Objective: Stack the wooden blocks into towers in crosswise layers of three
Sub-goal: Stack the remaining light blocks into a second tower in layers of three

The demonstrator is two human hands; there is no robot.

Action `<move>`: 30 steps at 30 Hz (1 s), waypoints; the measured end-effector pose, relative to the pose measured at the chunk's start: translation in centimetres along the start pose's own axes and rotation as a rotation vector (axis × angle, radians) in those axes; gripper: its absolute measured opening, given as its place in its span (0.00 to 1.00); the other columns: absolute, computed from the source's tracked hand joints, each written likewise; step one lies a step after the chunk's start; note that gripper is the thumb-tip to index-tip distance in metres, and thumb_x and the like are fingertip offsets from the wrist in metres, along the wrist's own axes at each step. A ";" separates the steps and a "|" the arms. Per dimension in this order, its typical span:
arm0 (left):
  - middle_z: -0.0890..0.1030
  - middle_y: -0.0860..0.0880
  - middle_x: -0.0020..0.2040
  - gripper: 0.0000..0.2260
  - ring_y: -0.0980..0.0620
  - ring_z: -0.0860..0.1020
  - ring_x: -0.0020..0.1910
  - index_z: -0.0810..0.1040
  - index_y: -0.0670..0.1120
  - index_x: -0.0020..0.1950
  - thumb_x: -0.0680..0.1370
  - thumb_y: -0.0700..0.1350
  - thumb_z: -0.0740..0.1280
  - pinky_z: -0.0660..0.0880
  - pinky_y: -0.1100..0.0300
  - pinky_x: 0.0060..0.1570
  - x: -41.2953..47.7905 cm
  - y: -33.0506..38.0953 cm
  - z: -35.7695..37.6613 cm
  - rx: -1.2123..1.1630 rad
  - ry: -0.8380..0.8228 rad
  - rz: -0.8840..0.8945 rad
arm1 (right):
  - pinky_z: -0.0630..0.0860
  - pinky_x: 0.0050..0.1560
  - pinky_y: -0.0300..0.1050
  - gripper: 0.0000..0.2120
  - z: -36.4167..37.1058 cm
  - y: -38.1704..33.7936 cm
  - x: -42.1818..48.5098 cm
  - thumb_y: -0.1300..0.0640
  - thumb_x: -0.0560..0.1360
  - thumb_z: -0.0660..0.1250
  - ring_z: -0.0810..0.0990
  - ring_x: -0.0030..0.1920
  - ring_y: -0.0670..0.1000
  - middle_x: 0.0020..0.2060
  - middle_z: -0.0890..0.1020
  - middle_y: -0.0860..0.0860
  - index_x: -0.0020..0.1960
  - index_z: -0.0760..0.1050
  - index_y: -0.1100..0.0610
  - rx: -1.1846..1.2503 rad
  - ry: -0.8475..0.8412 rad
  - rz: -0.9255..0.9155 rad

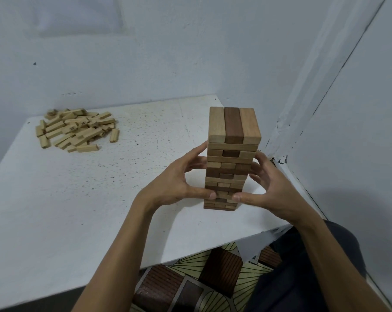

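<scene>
We see left hand (179, 184) and right hand (270, 188) clasping the tower (232, 154) from both sides, fingers curled on it, thumbs on its lower front. It stands upright by the tabletop's (77, 210) right edge. Loose blocks (74, 129) heaped near the far left corner.

Tiny dark stamps on loose blocks (72, 128), unreadable

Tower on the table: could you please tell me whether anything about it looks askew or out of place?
Nothing serious. The tower stands upright, but a few block ends in its middle layers sit slightly out of line on the near face. The left hand and right hand hold its sides.
</scene>
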State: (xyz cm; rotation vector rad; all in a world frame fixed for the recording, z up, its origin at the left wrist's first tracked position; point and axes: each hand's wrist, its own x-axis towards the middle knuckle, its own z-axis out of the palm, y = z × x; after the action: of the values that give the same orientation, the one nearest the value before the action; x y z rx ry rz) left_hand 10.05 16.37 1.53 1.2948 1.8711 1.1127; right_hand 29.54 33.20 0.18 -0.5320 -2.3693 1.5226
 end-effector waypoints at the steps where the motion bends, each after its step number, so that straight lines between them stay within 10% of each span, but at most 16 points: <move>1: 0.77 0.56 0.67 0.44 0.56 0.73 0.68 0.63 0.53 0.78 0.65 0.50 0.80 0.65 0.43 0.72 0.0 -0.1 0.0 0.006 -0.005 -0.005 | 0.64 0.74 0.59 0.46 0.0 0.1 0.0 0.47 0.64 0.80 0.72 0.70 0.46 0.67 0.75 0.44 0.75 0.60 0.41 -0.013 -0.010 0.005; 14: 0.76 0.58 0.66 0.44 0.59 0.72 0.68 0.64 0.58 0.75 0.63 0.52 0.81 0.68 0.44 0.70 -0.2 -1.8 1.2 0.080 -0.050 -0.071 | 0.67 0.72 0.59 0.49 0.7 1.3 0.0 0.43 0.64 0.81 0.68 0.71 0.42 0.70 0.72 0.39 0.76 0.55 0.36 -0.139 -0.083 0.042; 30: 0.76 0.56 0.67 0.41 0.55 0.72 0.65 0.65 0.59 0.74 0.65 0.51 0.82 0.69 0.50 0.68 0.0 -2.0 1.7 0.230 -0.037 -0.015 | 0.62 0.62 0.29 0.50 1.3 2.6 0.2 0.48 0.65 0.81 0.65 0.61 0.24 0.64 0.71 0.34 0.78 0.54 0.44 -0.248 -0.081 0.007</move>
State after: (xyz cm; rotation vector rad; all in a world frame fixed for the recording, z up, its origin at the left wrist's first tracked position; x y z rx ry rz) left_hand 10.61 16.55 -1.09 1.4137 2.0236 0.8783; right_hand 29.21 33.24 -2.73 -0.5420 -2.6398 1.2822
